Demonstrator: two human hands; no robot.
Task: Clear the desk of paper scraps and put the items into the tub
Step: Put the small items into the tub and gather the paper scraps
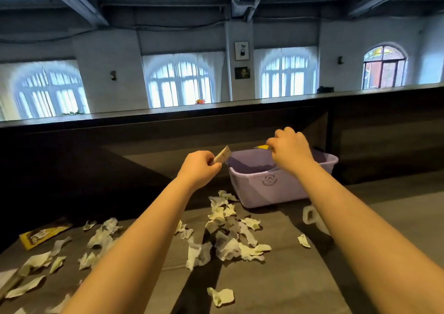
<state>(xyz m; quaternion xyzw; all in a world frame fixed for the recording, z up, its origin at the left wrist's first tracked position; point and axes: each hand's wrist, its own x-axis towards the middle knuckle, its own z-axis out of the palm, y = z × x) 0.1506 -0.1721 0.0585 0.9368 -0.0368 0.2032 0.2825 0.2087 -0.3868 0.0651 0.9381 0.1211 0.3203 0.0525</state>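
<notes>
Your left hand (199,168) is closed in a pinch on a small beige card (222,157). It is held up just beside the tub's near-left corner, likely lined up to drop in. Your right hand (289,151) hangs over the lilac tub (283,188) with its fingers curled down. They seem to pinch a yellow item (262,146), so a release over the opening looks like the step in hand.

The tub sits at the far edge of the desk (300,285), against the dark back panel. The paper scraps (228,239) lie all over the desk, thickest just in front of the tub, with more spread out to the left. Clearing has barely started, judging by that.

Hard to read:
- Only a sliver of the yellow item shows, because your knuckles cover the rest and the grip itself.
- The tub's contents are mostly out of sight.
- Your right forearm half hides a white looped object (308,215), and I can't say what it is.
- A yellow packet (44,234) lies far left, its print unreadable.
- The bottom-left scraps are cut off by the frame.
</notes>
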